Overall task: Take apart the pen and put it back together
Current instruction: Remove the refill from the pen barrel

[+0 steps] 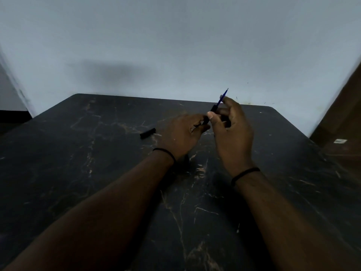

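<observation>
Both hands hold the pen above the far middle of the dark marble table (97, 173). My left hand (180, 135) pinches the lower end of the black pen barrel (213, 108). My right hand (231, 130) grips the barrel higher up, its thumb across the barrel and a fingertip against the refill. A thin blue refill (224, 96) sticks out of the barrel's top, pointing up and to the right. The black pen cap (147, 133) lies on the table to the left of my left hand, apart from it.
A pale wall (175, 45) stands right behind the table's far edge. At the right edge is a brown wooden surface (343, 114) with a small white tag (340, 141). Each wrist wears a thin black band.
</observation>
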{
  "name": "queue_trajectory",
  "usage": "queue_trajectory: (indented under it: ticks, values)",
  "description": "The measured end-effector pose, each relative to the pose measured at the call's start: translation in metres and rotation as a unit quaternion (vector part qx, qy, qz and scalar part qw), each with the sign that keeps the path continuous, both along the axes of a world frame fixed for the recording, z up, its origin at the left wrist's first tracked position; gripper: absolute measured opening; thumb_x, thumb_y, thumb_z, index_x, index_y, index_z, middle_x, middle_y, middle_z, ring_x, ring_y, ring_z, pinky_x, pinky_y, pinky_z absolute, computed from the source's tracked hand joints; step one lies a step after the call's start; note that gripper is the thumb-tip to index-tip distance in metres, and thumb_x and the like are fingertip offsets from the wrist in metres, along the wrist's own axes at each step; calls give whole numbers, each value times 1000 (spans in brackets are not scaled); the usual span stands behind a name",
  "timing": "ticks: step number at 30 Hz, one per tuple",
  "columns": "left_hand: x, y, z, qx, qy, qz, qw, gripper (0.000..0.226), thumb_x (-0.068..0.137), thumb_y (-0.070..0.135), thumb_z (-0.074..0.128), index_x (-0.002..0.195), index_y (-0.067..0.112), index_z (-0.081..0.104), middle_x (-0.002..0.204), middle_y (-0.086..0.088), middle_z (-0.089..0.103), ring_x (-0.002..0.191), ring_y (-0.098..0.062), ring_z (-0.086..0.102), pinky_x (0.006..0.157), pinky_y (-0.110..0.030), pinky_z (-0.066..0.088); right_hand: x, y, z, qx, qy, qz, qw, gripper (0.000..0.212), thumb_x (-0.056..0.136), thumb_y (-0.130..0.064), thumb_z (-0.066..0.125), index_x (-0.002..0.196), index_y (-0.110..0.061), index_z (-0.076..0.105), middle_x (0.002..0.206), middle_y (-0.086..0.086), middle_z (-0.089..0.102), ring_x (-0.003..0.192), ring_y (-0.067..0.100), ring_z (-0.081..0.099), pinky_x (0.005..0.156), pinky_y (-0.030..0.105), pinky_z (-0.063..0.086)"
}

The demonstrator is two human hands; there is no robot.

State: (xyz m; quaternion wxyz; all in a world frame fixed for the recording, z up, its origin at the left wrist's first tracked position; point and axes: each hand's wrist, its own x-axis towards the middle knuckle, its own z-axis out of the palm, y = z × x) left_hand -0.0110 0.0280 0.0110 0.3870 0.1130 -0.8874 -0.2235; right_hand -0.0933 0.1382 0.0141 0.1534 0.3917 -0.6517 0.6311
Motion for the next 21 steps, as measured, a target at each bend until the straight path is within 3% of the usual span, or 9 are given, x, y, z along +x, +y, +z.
queue_trajectory:
  ticks: [1, 4, 6, 9, 11, 13, 15, 18, 21]
  values:
    - [0, 2, 0, -3, 2, -10, 1000, 23, 96, 29, 58, 116, 23, 69, 98, 0, 71, 82, -12, 57, 71, -27, 47, 0, 0, 0, 2, -12, 4, 1000, 39, 91, -30, 69, 128, -23, 59, 103, -12, 70, 90, -4, 65, 74, 9, 50]
    - [0, 5, -1, 3, 6, -35, 999, 20, 95, 20, 59, 111, 16, 70, 93, -4, 72, 82, -20, 61, 74, -38, 49, 0, 0, -2, 8, 4, -3, 1000, 15, 91, -32, 68, 104, -34, 62, 86, -20, 67, 83, -10, 63, 68, 6, 48]
    - [-2, 6, -2, -8, 12, -40, 999, 20, 93, 19, 61, 109, 15, 71, 92, -2, 73, 81, -18, 62, 74, -34, 49, 1, 0, -2, 2, -7, 0, 1000, 10, 91, -30, 68, 98, -35, 63, 82, -22, 66, 80, -9, 63, 68, 9, 49]
    - [-1, 2, -2, -4, 39, -41, 998, 27, 90, 35, 61, 107, 18, 72, 89, 2, 72, 75, -7, 58, 69, -20, 43, 1, 2, -1, -25, -22, 6, 999, 11, 92, -26, 68, 96, -35, 62, 82, -21, 67, 81, -3, 66, 70, 16, 54]
    - [1, -6, -3, -7, 57, 12, 998, 31, 93, 42, 54, 102, 19, 72, 89, 1, 72, 78, -11, 60, 70, -25, 45, 0, 4, 0, -31, -12, 2, 999, 11, 93, -26, 67, 98, -34, 61, 82, -22, 66, 81, -5, 65, 69, 15, 52]
    - [4, -18, -4, -7, 88, 118, 989, 26, 96, 38, 52, 90, 19, 69, 79, 3, 66, 75, -17, 59, 67, -30, 46, 0, 3, -1, -25, -13, 8, 1000, 11, 93, -28, 67, 100, -33, 61, 84, -18, 66, 83, -1, 65, 70, 22, 55]
    - [11, -34, -3, 31, 96, 240, 966, 21, 95, 31, 53, 88, 18, 67, 81, 1, 61, 82, -23, 58, 70, -29, 42, -1, 2, -3, -7, -16, 13, 1000, 11, 92, -32, 68, 100, -34, 61, 83, -16, 67, 81, 0, 65, 69, 20, 55]
    - [22, -58, -3, 100, 44, 344, 932, 19, 90, 28, 53, 94, 18, 69, 100, -9, 67, 98, -29, 59, 82, -34, 47, -1, -2, -7, 26, -8, 21, 999, 15, 90, -35, 69, 104, -33, 64, 80, -19, 65, 76, -8, 62, 63, 7, 47]
    - [30, -69, -2, 97, -39, 384, 917, 24, 87, 32, 53, 88, 17, 72, 97, -9, 69, 93, -30, 63, 84, -41, 53, 0, -4, -10, 46, 4, 34, 998, 15, 90, -38, 69, 103, -39, 62, 80, -22, 63, 77, -10, 60, 62, 5, 46]
